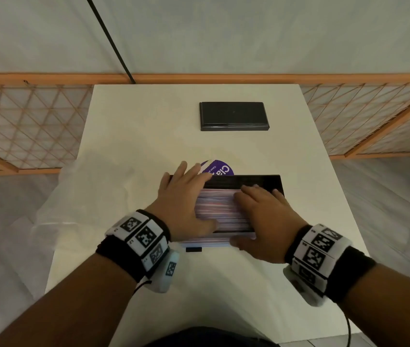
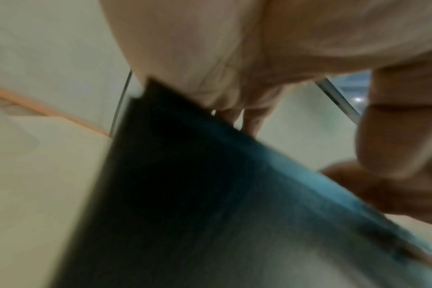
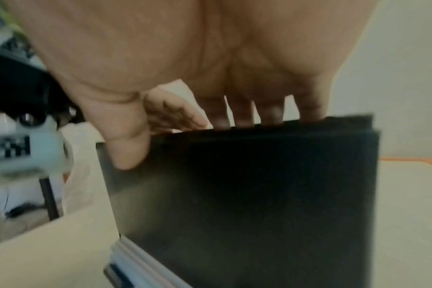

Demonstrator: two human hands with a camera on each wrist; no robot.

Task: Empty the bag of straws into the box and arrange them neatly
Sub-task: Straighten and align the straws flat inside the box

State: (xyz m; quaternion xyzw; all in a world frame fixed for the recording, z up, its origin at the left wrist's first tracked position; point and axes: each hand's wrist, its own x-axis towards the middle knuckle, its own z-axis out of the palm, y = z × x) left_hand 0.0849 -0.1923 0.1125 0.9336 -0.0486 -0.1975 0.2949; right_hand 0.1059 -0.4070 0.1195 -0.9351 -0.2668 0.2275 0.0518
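Note:
A black box (image 1: 256,182) stands mid-table, filled with a flat layer of pink, blue and white straws (image 1: 217,209). My left hand (image 1: 182,194) lies flat with spread fingers over the box's left end and the straws there. On the right part of the straws my right hand (image 1: 260,209) rests flat, its thumb (image 3: 128,148) against the box's near wall (image 3: 259,185). A few straws (image 1: 206,242) lie on the table just in front of the box. The clear bag's purple round label (image 1: 217,167) shows behind the box. The left wrist view is blurred, showing the box's wall (image 2: 185,194).
The white table (image 1: 149,136) holds the black lid (image 1: 234,116) at the back. Crumpled clear plastic (image 1: 86,196) hangs over the table's left edge. A small black piece (image 1: 194,249) lies by the loose straws. A wooden lattice rail (image 1: 23,126) runs behind.

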